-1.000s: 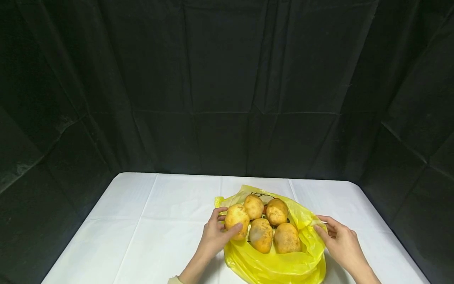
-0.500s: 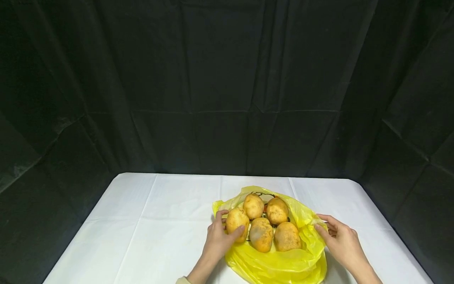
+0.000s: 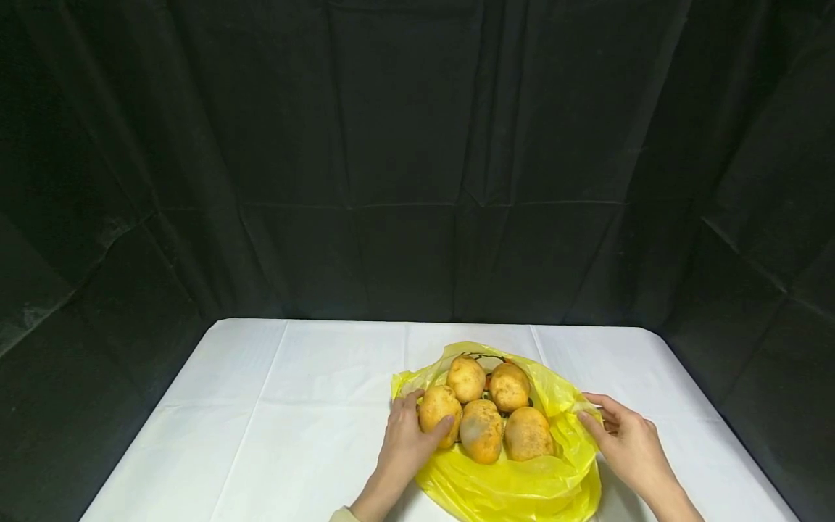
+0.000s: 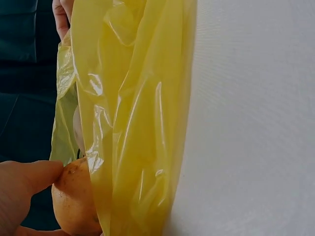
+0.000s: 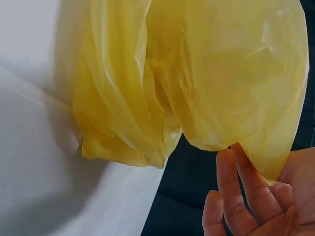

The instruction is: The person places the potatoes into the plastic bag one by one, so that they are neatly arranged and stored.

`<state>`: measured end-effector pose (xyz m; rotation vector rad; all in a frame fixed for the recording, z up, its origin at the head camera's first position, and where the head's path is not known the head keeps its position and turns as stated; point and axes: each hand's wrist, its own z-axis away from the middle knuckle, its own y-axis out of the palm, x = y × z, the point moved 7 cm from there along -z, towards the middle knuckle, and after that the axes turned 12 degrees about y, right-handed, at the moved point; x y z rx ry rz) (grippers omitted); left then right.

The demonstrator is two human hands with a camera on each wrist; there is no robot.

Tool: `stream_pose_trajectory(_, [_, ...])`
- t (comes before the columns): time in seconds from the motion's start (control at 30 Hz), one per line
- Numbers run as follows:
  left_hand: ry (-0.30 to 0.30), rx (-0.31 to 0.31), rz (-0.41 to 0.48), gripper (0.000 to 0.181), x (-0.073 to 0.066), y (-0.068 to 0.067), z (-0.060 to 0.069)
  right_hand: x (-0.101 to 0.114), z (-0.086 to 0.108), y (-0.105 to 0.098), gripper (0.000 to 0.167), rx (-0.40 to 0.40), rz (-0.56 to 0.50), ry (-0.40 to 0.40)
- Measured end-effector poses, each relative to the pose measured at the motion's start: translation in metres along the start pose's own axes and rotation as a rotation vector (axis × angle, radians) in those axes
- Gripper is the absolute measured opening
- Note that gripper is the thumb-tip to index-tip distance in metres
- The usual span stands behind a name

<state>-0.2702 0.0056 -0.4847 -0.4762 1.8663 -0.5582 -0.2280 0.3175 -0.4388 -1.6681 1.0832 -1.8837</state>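
Note:
Several potatoes [image 3: 483,433] lie in an open yellow plastic bag [image 3: 502,489] on the white table. My left hand [image 3: 406,442] grips the leftmost potato [image 3: 441,410], thumb on its near side and fingers round its far left. That potato rests among the others, inside the bag's left rim. In the left wrist view, thumb and potato [image 4: 74,196] show beside the bag wall [image 4: 138,108]. My right hand [image 3: 626,444] pinches the bag's right rim between thumb and fingers. From the right wrist, the film [image 5: 236,73] hangs down into that hand [image 5: 256,201].
A white cloth [image 3: 293,435] with fold creases covers the table, stretching out to the left of the bag. Black fabric [image 3: 417,181] hangs behind the table and along both sides. Dark print shows on the bag's inside, behind the potatoes.
My left hand has moved slightly right with the leftmost potato, which now lies lower and closer to the other potatoes. The right hand keeps its place on the bag rim.

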Motion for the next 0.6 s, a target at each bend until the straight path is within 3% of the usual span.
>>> stream_pose_trajectory(0.3, [0.023, 0.063, -0.057, 0.066, -0.0009, 0.0023, -0.0007, -0.0009, -0.0026, 0.0026, 0.039, 0.013, 0.004, 0.012])
stream_pose_trajectory(0.6, [0.049, 0.042, -0.088, 0.066, -0.0022, 0.0053, -0.0001, -0.0022, -0.0033, 0.0027, 0.039, 0.015, 0.017, 0.026])
